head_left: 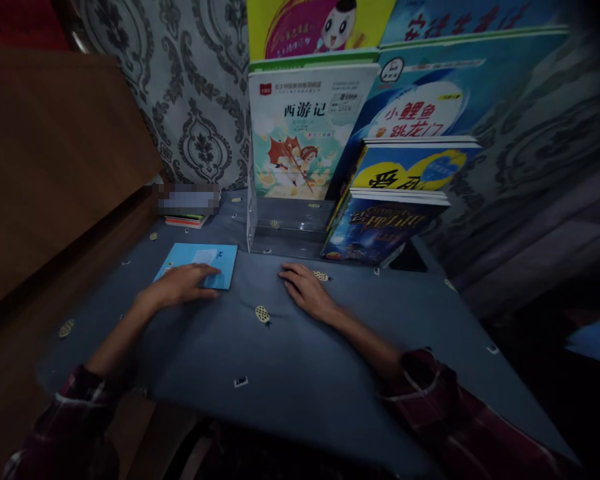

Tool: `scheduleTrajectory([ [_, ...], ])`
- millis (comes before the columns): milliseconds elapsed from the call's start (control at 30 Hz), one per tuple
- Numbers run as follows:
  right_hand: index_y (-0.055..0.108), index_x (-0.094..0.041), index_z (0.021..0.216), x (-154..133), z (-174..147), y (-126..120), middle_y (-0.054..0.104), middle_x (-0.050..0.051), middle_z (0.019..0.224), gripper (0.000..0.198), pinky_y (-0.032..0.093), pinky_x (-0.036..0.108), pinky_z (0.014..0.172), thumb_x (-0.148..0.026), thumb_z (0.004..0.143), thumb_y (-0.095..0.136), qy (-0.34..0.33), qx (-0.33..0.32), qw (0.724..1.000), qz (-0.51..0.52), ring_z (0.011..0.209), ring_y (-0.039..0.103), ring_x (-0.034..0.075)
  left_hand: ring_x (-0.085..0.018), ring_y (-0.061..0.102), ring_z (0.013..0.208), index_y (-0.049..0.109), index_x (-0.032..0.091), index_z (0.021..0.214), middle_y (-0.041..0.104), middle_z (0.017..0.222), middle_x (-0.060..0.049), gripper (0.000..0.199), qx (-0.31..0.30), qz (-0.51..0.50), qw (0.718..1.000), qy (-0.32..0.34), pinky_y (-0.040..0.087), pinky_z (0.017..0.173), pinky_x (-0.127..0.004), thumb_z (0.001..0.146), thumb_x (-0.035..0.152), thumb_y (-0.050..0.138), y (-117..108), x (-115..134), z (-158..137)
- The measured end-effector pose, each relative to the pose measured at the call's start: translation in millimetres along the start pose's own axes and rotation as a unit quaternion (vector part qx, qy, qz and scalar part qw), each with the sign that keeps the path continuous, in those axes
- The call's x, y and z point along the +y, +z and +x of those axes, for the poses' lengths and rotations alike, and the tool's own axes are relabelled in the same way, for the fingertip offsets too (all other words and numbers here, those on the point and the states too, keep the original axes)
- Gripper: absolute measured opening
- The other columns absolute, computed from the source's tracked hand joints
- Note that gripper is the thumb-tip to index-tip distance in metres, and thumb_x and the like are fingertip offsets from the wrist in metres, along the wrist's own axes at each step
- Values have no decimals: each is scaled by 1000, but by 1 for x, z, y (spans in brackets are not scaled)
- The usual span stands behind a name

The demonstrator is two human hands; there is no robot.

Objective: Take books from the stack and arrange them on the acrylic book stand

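A light blue book [185, 257] lies flat on the left part of the table. My left hand [187, 283] rests over its near edge, fingers stretched out and pointing right. To the right, my right hand [306, 288] lies on the grey patterned tablecloth [320, 373] with its fingers extended, holding nothing. Just beyond it stands a clear tiered book rack [290, 240]. A pale green picture book [300, 153] leans upright in the rack's left side. At its lower right is a dark blue book [380, 230].
Behind the dark blue book stand a yellow and blue book [405, 167] and a teal book [430, 100]. A small stack of books [187, 219] sits at the back left. A wooden cabinet [55, 167] borders the table's left; patterned curtain-like fabric [200, 100] hangs behind.
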State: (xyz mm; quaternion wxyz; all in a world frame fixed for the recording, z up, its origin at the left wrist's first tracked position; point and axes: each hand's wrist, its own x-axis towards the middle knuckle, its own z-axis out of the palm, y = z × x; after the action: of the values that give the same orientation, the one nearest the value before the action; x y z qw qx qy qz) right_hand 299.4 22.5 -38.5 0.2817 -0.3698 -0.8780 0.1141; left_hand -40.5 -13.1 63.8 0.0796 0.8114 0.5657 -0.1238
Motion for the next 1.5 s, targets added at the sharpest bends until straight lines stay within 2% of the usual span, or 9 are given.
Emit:
scheduleTrajectory([
  [33, 70, -20, 124, 0, 0, 0, 65, 14, 133, 34, 52, 52, 106, -19, 99, 47, 0, -1, 1000, 0, 122, 61, 29, -30, 53, 137, 44, 32, 152, 50, 156, -8, 62, 30, -9, 999, -28, 46, 107, -38, 97, 59, 49, 2, -10, 1],
  [133, 70, -19, 125, -1, 0, -1, 64, 15, 134, 34, 52, 51, 106, -20, 100, 47, 6, -9, 1000, -4, 123, 61, 29, -37, 48, 140, 35, 17, 157, 43, 159, -20, 68, 142, 6, 968, -205, 47, 106, -46, 101, 55, 41, 17, -40, 10],
  [233, 69, -19, 127, -3, 0, -2, 63, 15, 139, 34, 49, 53, 108, -23, 100, 47, 32, -16, 999, -28, 127, 59, 30, -35, 49, 141, 34, 13, 158, 45, 156, -23, 67, 138, -24, 954, -266, 45, 110, -45, 104, 53, 35, 39, -58, 20],
  [433, 60, -15, 140, -14, 1, -6, 52, 19, 154, 43, 32, 59, 121, -31, 102, 48, 98, -50, 990, -87, 148, 42, 32, -33, 52, 137, 47, 18, 152, 49, 154, -18, 60, 183, -15, 960, -213, 42, 114, -45, 103, 51, 35, 62, -65, 18],
  [633, 57, -13, 144, -29, 1, -14, 49, 19, 157, 46, 27, 57, 124, -31, 103, 45, 111, -95, 983, -107, 151, 38, 30, -32, 55, 132, 59, 20, 143, 57, 146, -13, 58, 243, -55, 958, -143, 43, 113, -47, 100, 55, 39, 68, -62, 4],
  [1000, 59, -14, 142, -42, -18, -10, 54, 18, 152, 44, 31, 58, 122, -29, 103, 45, 55, -97, 989, -101, 147, 44, 31, -32, 54, 131, 61, 21, 138, 58, 144, -13, 63, 271, -98, 957, -29, 44, 111, -50, 101, 64, 35, 80, -13, -29],
  [1300, 61, -16, 140, -48, -25, -12, 56, 18, 151, 42, 34, 58, 120, -29, 104, 45, 38, -79, 992, -90, 145, 47, 30, -31, 55, 132, 61, 22, 138, 58, 145, -12, 61, 266, -116, 956, -38, 43, 111, -50, 100, 63, 37, 78, 11, -39],
  [1400, 61, -14, 140, -47, -25, -12, 55, 19, 152, 42, 33, 58, 121, -28, 103, 46, 40, -85, 992, -87, 145, 47, 31, -30, 58, 126, 57, 22, 141, 61, 140, -12, 60, 265, -151, 951, -57, 46, 109, -47, 99, 60, 38, 74, -1, -40],
  [1500, 60, -14, 141, -47, -25, -12, 55, 19, 151, 42, 33, 58, 121, -28, 103, 46, 43, -89, 991, -87, 146, 46, 31, -29, 61, 120, 55, 16, 141, 65, 130, -14, 60, 274, -150, 938, -152, 47, 107, -45, 98, 53, 34, 72, -31, -41],
])
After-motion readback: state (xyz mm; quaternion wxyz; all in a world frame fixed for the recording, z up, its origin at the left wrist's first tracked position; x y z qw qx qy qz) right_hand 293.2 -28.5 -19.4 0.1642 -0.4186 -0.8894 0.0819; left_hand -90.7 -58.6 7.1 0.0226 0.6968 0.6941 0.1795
